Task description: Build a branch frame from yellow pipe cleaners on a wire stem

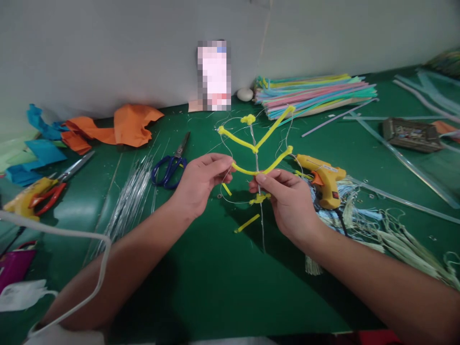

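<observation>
Between my hands is a branching figure of yellow pipe cleaners [275, 128] on a thin wire stem [262, 225]. My left hand [203, 179] is closed, thumb and fingers pinching the end of the lower left pipe cleaner arm [244, 169]. My right hand [287, 196] pinches the stem where the lower arms meet. Fine loose wire curls around the figure. A small yellow knot [247, 119] tops the stem, and another yellow piece [259, 198] sits below my right fingers. Under the figure, a short cut pipe cleaner [247, 224] lies on the green table [215, 287].
Blue-handled scissors [168, 170] and clear sticks [131, 196] lie left. A yellow glue gun [323, 177] and tassels [402, 235] are right. Coloured pipe cleaners [316, 96] and a propped phone [214, 76] stand behind. A white cable [106, 258] crosses my left forearm.
</observation>
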A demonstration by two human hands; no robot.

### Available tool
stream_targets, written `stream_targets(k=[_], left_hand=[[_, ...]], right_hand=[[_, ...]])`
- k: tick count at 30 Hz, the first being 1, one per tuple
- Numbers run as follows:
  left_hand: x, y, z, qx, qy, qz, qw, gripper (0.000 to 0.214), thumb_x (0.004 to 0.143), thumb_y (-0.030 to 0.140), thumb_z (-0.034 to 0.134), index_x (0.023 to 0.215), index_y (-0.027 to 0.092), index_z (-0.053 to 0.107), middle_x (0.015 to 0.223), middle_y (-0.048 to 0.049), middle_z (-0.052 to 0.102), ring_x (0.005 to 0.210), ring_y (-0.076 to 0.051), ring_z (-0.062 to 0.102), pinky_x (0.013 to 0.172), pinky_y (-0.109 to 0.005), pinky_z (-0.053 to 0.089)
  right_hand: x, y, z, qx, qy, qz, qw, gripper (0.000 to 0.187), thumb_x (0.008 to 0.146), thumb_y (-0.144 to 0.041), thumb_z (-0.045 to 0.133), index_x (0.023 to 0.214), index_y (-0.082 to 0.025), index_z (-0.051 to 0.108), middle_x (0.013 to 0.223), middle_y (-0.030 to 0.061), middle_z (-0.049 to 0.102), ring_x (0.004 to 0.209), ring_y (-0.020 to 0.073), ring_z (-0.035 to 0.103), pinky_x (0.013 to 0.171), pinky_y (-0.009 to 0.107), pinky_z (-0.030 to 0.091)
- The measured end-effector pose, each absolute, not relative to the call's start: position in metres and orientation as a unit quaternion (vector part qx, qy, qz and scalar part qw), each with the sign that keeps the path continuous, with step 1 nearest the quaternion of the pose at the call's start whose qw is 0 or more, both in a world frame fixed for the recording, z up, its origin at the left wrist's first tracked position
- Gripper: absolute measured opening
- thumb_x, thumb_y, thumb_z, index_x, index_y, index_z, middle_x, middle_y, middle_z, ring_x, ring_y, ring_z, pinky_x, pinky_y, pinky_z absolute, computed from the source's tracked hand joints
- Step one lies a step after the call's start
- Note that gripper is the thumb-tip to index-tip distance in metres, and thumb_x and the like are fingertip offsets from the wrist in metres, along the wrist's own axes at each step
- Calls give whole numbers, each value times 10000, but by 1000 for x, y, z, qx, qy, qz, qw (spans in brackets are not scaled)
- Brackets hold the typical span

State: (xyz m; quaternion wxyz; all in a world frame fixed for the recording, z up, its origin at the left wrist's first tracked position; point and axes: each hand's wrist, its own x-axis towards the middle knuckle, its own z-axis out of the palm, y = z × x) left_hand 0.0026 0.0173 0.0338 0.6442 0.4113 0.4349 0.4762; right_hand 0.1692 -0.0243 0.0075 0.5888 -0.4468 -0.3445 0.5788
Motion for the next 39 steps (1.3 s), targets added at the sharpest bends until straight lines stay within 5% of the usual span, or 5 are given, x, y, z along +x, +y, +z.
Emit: stream_targets(k=[23, 39], left_hand=[[-11, 27, 45, 479, 471, 353, 651, 267, 658, 400, 840, 710, 143, 786, 735, -100, 754, 549, -121, 613, 587, -271, 524], [-13, 28, 41, 498, 474, 383, 618, 185, 685, 328, 839, 695, 155, 776, 706, -95, 749, 582, -152, 664, 638, -312, 576]], right_hand=[[171, -27, 12, -452, -342, 576, 589, 123, 760, -227, 777, 651, -239, 721, 641, -19, 699, 655, 123, 648, 722, 290, 527], [171, -27, 14, -459, -339, 578, 584, 118, 736, -268, 785, 658, -242, 700, 640, -16, 691, 651, 140, 657, 726, 323, 552]])
